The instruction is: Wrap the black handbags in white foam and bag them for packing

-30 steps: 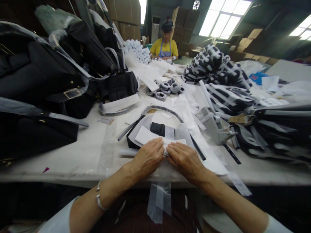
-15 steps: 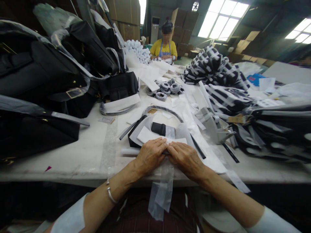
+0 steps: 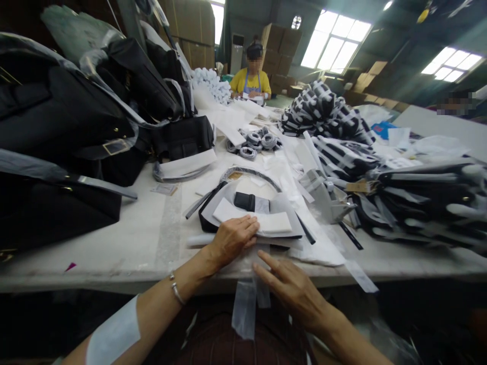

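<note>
A black handbag (image 3: 207,221) lies on the table in front of me, with white wrapping paper and a folded white pad (image 3: 274,223) on top. Its wrapped handle (image 3: 253,171) arches on the far side. Over the near edge of the pad, my left hand (image 3: 235,235) rests with fingers laid flat and close together. Just nearer to me, my right hand (image 3: 287,279) is off the bag, its fingers apart and holding nothing. Beside its fingertips, translucent strips (image 3: 244,306) hang from the table edge. A small black strap piece (image 3: 244,201) sits on the paper.
Black bags (image 3: 57,203) are heaped on the left. More wrapped black pieces (image 3: 418,203) are piled at the right, beside a grey tape dispenser (image 3: 327,195). Coiled wrapped straps (image 3: 254,142) lie farther back. A person in yellow (image 3: 251,81) sits across the table.
My right hand has come off the bag's near edge, moving toward me and down, with its fingers spreading. My left hand stays on the pad. The view has shifted slightly.
</note>
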### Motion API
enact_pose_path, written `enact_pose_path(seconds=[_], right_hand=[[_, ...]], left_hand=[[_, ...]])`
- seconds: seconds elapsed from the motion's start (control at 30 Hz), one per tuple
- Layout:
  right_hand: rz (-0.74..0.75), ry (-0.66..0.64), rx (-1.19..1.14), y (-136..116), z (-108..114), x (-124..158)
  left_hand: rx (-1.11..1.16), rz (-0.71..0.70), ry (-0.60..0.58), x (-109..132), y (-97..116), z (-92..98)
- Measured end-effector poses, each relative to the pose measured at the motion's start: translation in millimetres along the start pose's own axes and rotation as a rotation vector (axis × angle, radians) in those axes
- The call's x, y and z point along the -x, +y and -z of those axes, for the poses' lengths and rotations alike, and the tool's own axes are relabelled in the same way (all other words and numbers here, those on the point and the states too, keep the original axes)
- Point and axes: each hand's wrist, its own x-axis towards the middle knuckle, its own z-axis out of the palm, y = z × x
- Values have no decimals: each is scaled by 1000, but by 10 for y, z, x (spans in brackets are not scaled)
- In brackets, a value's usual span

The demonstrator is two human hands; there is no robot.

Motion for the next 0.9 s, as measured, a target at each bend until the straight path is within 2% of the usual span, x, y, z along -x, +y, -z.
enact_pose_path(seconds=[0.13, 0.27, 0.33, 0.4, 0.47, 0.53, 0.63, 0.77, 0.9], right_hand=[[17, 64, -23, 36, -180, -243], [-79, 124, -65, 34, -183, -256], [-259, 187, -140, 27, -148, -179], [-557, 196, -268, 18, -113, -109], [-854, 114, -422, 3, -102, -91], [-1036, 0, -570, -23, -132, -135], [-1125, -55, -733, -67, -230, -248], [-1194, -48, -865, -62, -308, -309], [-1270, -7, -973, 1, -279, -291]], left_hand=[[-18, -10, 13, -12, -10, -4], [-30, -5, 32, -28, -29, -29], [-30, 1, 42, -34, -38, -40], [-27, 2, 48, -36, -43, -45], [-24, 2, 54, -36, -45, -47], [-25, -1, 63, -34, -44, -48], [-33, -6, 82, -25, -39, -53], [-44, -17, 111, -4, -31, -63], [-48, -31, 132, 8, -34, -82]])
